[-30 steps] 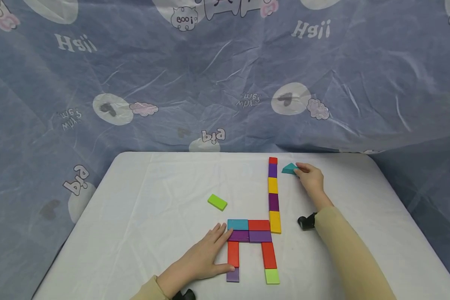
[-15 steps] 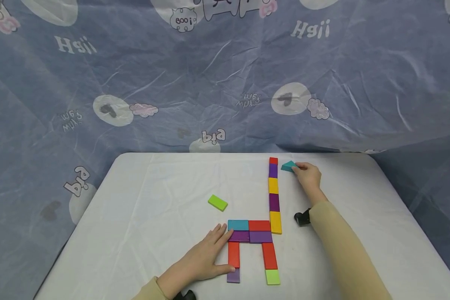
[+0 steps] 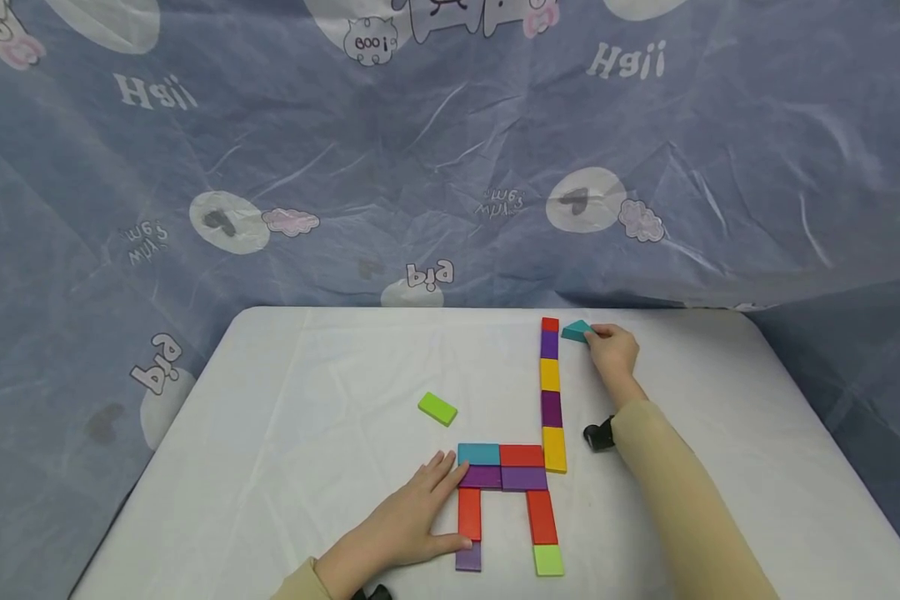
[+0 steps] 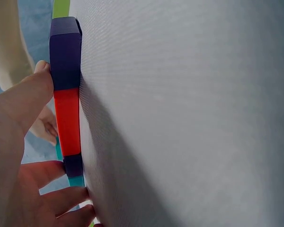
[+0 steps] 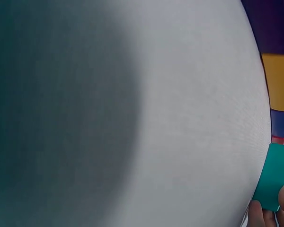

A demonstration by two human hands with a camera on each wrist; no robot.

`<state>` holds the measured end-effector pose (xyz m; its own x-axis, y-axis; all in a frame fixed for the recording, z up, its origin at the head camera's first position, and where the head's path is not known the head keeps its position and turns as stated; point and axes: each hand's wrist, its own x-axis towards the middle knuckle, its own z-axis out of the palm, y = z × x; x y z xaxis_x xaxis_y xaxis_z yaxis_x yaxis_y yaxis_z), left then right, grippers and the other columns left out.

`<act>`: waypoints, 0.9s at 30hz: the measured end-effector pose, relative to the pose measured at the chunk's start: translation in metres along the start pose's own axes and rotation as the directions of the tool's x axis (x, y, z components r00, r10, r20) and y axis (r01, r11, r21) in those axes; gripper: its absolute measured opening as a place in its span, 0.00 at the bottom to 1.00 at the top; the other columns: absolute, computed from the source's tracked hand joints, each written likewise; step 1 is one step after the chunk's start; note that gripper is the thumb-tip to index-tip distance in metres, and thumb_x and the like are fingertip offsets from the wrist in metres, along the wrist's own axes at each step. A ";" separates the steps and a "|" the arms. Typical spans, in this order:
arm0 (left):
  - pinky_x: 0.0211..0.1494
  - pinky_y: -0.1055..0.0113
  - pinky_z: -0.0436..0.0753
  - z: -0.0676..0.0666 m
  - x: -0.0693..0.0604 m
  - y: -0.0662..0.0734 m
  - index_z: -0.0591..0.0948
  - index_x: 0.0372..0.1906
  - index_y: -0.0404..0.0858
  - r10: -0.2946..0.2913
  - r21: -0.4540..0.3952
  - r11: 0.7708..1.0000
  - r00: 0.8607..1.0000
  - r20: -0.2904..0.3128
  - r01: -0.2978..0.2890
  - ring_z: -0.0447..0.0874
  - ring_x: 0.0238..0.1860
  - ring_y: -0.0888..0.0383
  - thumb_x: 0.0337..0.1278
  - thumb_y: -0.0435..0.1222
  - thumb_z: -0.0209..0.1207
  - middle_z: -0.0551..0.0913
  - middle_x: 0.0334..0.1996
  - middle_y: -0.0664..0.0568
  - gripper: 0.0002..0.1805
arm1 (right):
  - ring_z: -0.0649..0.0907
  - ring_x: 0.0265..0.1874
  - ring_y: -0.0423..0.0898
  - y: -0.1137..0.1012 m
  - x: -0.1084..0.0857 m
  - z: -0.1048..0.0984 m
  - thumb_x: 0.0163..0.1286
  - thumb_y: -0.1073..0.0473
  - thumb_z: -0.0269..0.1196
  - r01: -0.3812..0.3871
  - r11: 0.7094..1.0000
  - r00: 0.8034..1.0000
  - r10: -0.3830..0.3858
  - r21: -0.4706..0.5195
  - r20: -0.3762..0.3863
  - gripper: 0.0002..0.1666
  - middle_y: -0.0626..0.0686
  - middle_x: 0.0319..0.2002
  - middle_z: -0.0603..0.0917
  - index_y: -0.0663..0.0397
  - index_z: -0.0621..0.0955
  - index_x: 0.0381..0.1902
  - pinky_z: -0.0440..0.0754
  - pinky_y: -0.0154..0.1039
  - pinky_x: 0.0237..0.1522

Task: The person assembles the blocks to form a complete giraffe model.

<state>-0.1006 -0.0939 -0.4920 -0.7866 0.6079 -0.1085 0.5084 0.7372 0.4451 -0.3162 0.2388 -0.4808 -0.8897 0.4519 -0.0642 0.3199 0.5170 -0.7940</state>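
In the head view, my right hand [image 3: 616,354] pinches a teal triangular block [image 3: 574,331] by its right end. That block lies just right of the red block [image 3: 550,324] topping a tall column, with a small gap between them. My left hand [image 3: 408,518] rests spread at the left of the flat block figure. Its index finger touches the purple block [image 3: 486,477], and its thumb touches the lower purple leg block [image 3: 468,558]. A red leg block [image 3: 469,514] sits between those fingers. The right wrist view shows fingertips on the teal block [image 5: 274,175].
A loose green block [image 3: 437,409] lies left of the column. Yellow [image 3: 554,450] and purple [image 3: 551,409] blocks form part of the column. The right leg has a red block [image 3: 542,517] above a light green one [image 3: 548,561]. A patterned blue cloth [image 3: 345,167] hangs behind the white table [image 3: 330,400].
My right hand has slid the teal triangular block slightly left and away from me, closer to the column's top. My left hand keeps its place on the figure.
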 end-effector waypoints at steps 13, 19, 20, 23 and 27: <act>0.75 0.51 0.65 -0.002 0.000 0.002 0.56 0.78 0.42 -0.012 -0.010 1.000 1.000 0.011 0.012 0.52 0.78 0.45 0.56 0.65 0.58 0.55 0.78 0.44 0.51 | 0.73 0.58 0.64 -0.002 -0.016 -0.003 0.73 0.51 0.58 0.131 0.974 0.985 -0.108 -0.185 0.131 0.32 0.69 0.62 0.74 0.58 0.69 0.70 0.74 0.58 0.64; 0.76 0.51 0.64 -0.002 0.000 0.001 0.57 0.78 0.41 -0.008 -0.011 1.000 1.000 0.010 0.008 0.52 0.78 0.44 0.56 0.64 0.59 0.55 0.78 0.44 0.51 | 0.69 0.64 0.70 -0.007 -0.029 -0.004 0.73 0.46 0.57 0.242 0.904 0.945 -0.136 -0.353 0.299 0.45 0.75 0.66 0.66 0.60 0.54 0.77 0.67 0.62 0.68; 0.76 0.51 0.64 -0.002 0.000 0.001 0.57 0.78 0.41 -0.007 -0.010 1.000 1.000 0.009 0.007 0.52 0.78 0.44 0.56 0.64 0.59 0.55 0.78 0.44 0.51 | 0.69 0.64 0.70 -0.008 -0.029 -0.004 0.72 0.46 0.57 0.246 0.898 0.941 -0.131 -0.365 0.312 0.46 0.76 0.66 0.65 0.61 0.53 0.77 0.67 0.63 0.68; 0.76 0.51 0.64 -0.001 0.000 0.000 0.57 0.77 0.41 0.000 -0.006 1.000 1.000 -0.001 0.000 0.53 0.78 0.44 0.56 0.64 0.59 0.56 0.77 0.44 0.51 | 0.69 0.63 0.70 -0.009 -0.030 -0.003 0.72 0.45 0.58 0.243 0.889 0.937 -0.113 -0.387 0.331 0.49 0.76 0.67 0.64 0.61 0.50 0.78 0.68 0.63 0.67; 0.76 0.52 0.64 0.000 0.000 0.000 0.57 0.77 0.41 0.010 -0.001 1.000 1.000 -0.012 -0.010 0.53 0.78 0.44 0.56 0.64 0.59 0.56 0.77 0.43 0.51 | 0.69 0.64 0.70 -0.008 -0.029 -0.002 0.72 0.45 0.59 0.241 0.883 0.938 -0.105 -0.403 0.330 0.50 0.75 0.68 0.63 0.62 0.48 0.78 0.68 0.62 0.68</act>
<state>-0.1002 -0.0944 -0.4925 -0.7857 0.6116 -0.0932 0.5159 0.7309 0.4468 -0.2922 0.2230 -0.4716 -0.9757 0.1295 -0.1765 0.1994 0.8584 -0.4726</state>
